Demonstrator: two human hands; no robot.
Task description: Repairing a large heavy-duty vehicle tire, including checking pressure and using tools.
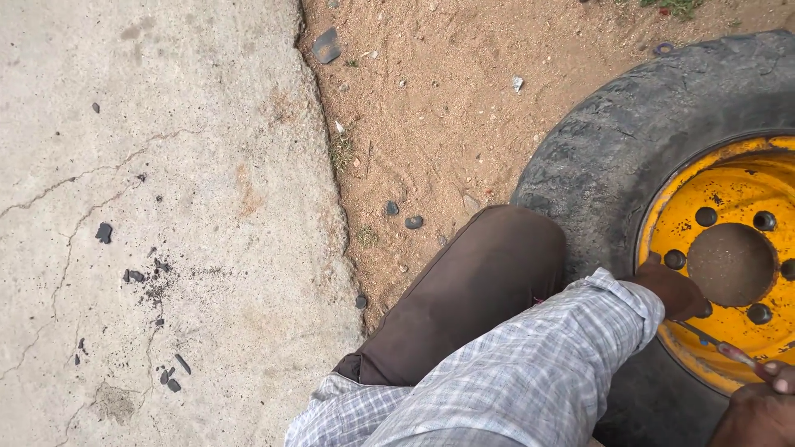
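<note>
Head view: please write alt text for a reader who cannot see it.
A person's left hand rests on the yellow wheel rim of a worn black tyre lying on sandy ground, while the right hand holds a thin tool against the rim. A checked sleeve and brown-trousered knee fill the foreground; cracked concrete lies left.

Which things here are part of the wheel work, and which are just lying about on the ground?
In the job:
- tyre
- yellow rim
- thin tool, in the right hand
- left hand, resting on the rim

Lying about:
- dark stones on the sand
- black fragments on the concrete slab
</note>
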